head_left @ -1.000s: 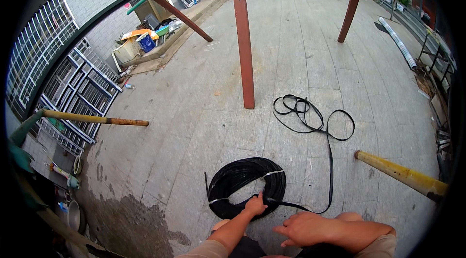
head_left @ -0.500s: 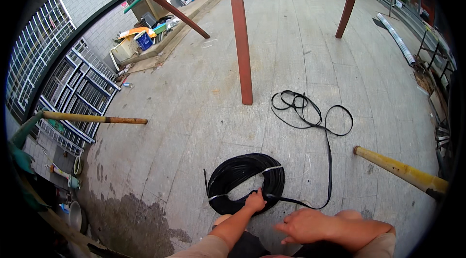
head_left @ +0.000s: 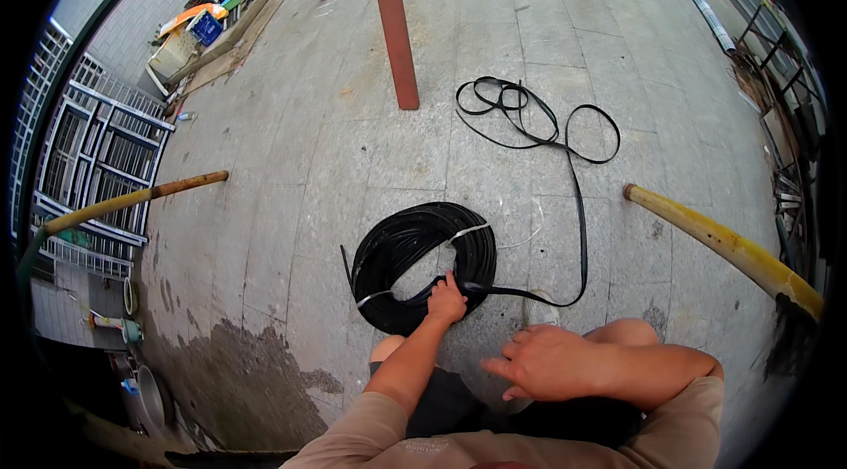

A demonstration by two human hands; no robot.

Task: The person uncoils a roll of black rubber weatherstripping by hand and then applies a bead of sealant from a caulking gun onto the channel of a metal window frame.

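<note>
coil [head_left: 375, 244]: smooth, glossy, plastic-looking | paving [head_left: 273, 231]: rough, matt, stone-like | yellow pole [head_left: 719, 240]: worn paint | sleeve [head_left: 366, 429]: matt cloth

There are two hands [head_left: 447, 300], one bound coil [head_left: 379, 250], two ties [head_left: 376, 296], two yellow poles [head_left: 723, 242] and three reddish posts [head_left: 393, 23].

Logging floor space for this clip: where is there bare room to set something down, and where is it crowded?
Bare paving lies between the left yellow pole and the black coil, and right of the loose strip loops, short of the silvery roll. The crowded part is nearest the person: left hand on the coil, right hand close by.
</note>
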